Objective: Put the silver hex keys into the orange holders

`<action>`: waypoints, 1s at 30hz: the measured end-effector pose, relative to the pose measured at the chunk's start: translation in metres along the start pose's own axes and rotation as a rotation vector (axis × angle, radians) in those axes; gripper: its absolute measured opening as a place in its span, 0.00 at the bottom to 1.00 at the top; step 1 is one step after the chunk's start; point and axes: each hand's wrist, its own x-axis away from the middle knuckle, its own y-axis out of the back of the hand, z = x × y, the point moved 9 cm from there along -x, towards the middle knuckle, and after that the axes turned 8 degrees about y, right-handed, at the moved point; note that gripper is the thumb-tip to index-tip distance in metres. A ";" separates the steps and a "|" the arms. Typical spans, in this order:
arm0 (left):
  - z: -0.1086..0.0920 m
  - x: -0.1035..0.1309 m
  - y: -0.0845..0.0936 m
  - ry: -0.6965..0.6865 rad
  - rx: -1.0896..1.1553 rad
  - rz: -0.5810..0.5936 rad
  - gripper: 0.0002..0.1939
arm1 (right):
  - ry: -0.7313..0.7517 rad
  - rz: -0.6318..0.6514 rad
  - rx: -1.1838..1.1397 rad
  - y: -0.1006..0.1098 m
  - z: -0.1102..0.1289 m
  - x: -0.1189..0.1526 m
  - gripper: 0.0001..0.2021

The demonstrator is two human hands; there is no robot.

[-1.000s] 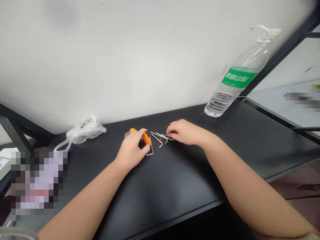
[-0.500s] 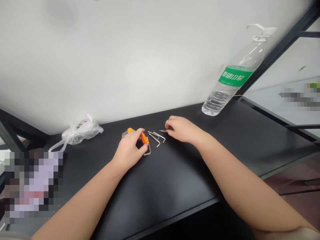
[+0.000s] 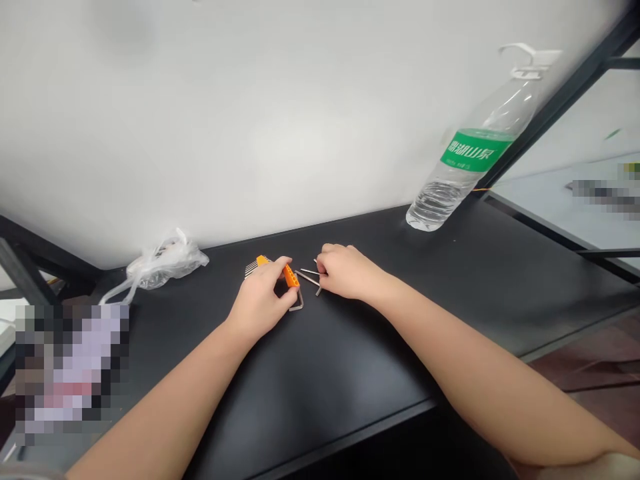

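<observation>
The left hand (image 3: 263, 297) pinches the orange holder (image 3: 292, 276), thumb and finger a bit apart. Just right, on the black surface (image 3: 320, 373), thin bent keys (image 3: 307, 278) slant towards the nearer right hand (image 3: 345, 270). Its fingers curl almost closed; I can't tell if they hold one.

the right hand (image 3: 346, 271) hides parts of the hex keys (image 3: 309, 277)

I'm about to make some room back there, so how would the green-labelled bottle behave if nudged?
The bottle is tall for its base, so a push high up would probably tip it. Its clear, ridged wall looks like plastic, so it may flex when squeezed. Once down, its rounded body could roll.
</observation>
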 end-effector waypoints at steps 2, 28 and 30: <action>0.001 0.000 0.000 0.001 -0.001 0.002 0.24 | -0.018 0.025 0.015 -0.002 0.001 0.000 0.05; -0.004 0.004 -0.004 -0.010 0.072 0.113 0.24 | 0.121 0.031 -0.184 0.007 -0.027 0.018 0.07; -0.009 0.006 -0.006 -0.052 0.090 0.162 0.24 | 0.111 -0.006 -0.183 0.012 -0.025 0.018 0.06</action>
